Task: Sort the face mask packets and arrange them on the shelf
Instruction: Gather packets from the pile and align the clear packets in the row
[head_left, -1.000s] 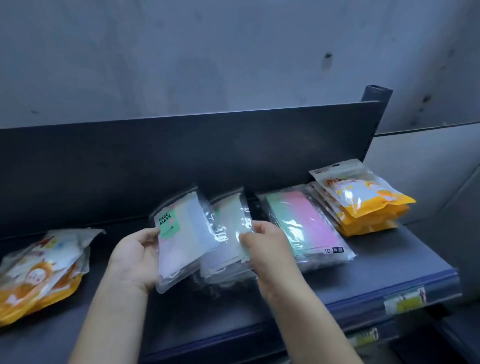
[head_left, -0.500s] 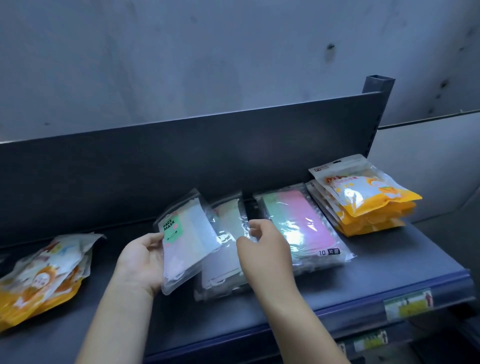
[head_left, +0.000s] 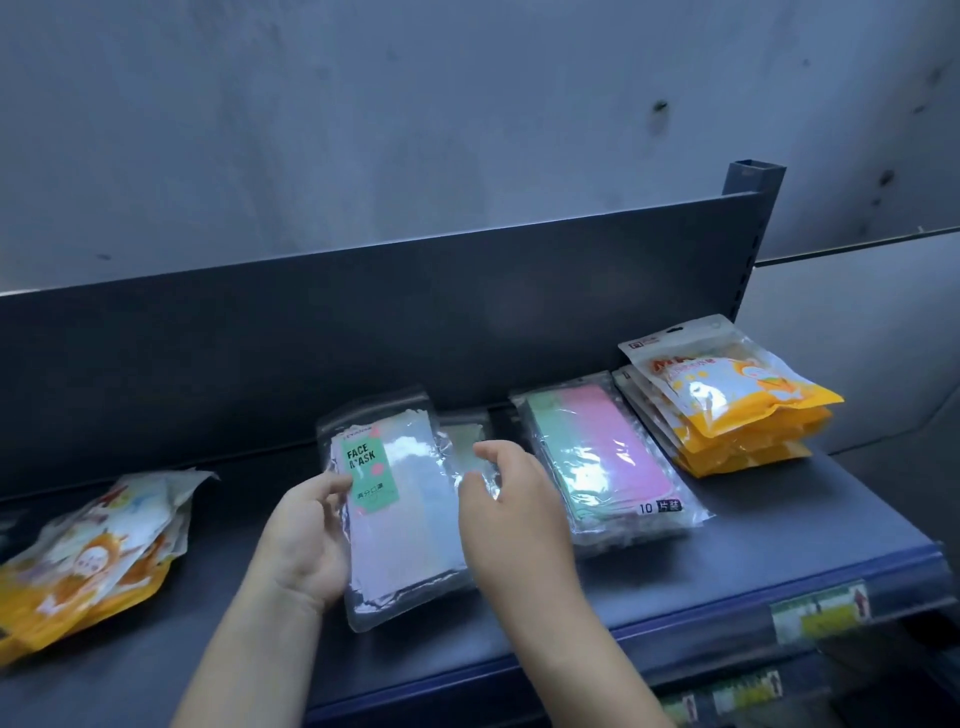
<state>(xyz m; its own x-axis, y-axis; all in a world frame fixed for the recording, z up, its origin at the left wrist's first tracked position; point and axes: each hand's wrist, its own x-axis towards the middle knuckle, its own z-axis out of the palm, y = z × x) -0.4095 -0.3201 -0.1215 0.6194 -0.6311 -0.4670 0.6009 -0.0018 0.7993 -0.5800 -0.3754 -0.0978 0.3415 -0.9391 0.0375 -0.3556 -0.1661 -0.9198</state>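
Clear plastic wraps the face mask packet with the green label, which lies in the middle of the frame on the dark shelf, on top of another clear packet. The left hand holds its left edge, and the right hand hovers at its right side with fingers spread wide. Right of them lies a pink and green packet, then an orange packet stack; more orange packets sit at lower left.

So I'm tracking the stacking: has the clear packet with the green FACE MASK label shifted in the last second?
Yes. The FACE MASK packet has moved right, toward the pink and green packet, now covering the clear packet it stood beside.
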